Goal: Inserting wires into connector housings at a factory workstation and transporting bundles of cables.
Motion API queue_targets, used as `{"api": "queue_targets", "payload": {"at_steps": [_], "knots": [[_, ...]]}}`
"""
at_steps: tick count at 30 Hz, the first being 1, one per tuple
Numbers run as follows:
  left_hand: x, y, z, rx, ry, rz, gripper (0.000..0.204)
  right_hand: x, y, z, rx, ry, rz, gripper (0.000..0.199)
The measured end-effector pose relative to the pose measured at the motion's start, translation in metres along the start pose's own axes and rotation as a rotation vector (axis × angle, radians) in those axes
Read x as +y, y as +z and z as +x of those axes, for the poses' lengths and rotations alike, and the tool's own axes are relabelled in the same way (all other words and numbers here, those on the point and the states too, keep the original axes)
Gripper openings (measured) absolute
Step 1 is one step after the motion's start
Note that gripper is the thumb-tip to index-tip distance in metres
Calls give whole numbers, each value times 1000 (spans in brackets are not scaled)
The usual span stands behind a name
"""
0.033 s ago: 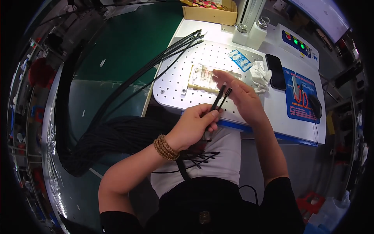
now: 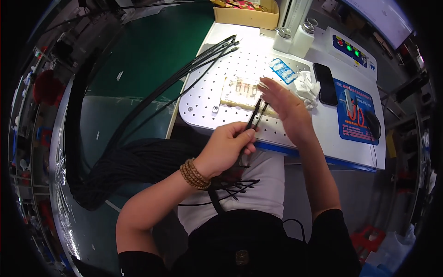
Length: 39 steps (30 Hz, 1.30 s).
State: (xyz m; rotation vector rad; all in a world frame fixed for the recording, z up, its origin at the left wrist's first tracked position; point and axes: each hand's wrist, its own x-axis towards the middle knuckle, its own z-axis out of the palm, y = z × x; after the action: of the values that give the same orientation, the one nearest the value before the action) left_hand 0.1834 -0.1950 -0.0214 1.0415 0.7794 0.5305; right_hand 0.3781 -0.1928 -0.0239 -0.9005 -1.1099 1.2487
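Head view: left hand grip clenches two black cable ends pointing up-right toward the tan fixture.

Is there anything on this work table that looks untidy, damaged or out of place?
Little stands out. A crumpled white cloth lies beside the black phone, and several black cables trail off the white perforated plate over its left edge. Nothing looks spilled or broken.

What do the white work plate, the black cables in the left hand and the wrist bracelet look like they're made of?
White work plate: likely painted metal, matte, with a regular grid of holes. Black cables held by the left hand: rubber or plastic sheath, dull and bending freely. Bracelet: brown round beads, probably wood, with a slight sheen.
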Motion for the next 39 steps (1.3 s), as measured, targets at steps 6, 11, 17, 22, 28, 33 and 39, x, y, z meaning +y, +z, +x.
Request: {"api": "queue_targets", "payload": {"at_steps": [6, 11, 17, 22, 28, 33, 39], "knots": [[-3, -8, 17, 201, 17, -54, 18, 10, -11, -15, 148, -20, -466, 30], [0, -6, 34, 235, 82, -93, 18, 19, 1, -15, 83, -426, -1067, 33], [2, 1, 43, 241, 34, -128, 19, 24, 2, -13, 59, -453, -1107, 37], [6, 5, 46, 255, 0, -130, 22, 30, 1, -4, 42, -517, -1159, 38], [4, 3, 48, 263, 8, -162, 18, 32, 5, -2, 74, -499, -1242, 39], [2, -7, 46, 253, 12, -111, 22, 33, 7, -4, 78, -495, -1283, 41], [2, -6, 51, 229, 55, -131, 19, 33, 8, -3, 87, -493, -1292, 41]]}}
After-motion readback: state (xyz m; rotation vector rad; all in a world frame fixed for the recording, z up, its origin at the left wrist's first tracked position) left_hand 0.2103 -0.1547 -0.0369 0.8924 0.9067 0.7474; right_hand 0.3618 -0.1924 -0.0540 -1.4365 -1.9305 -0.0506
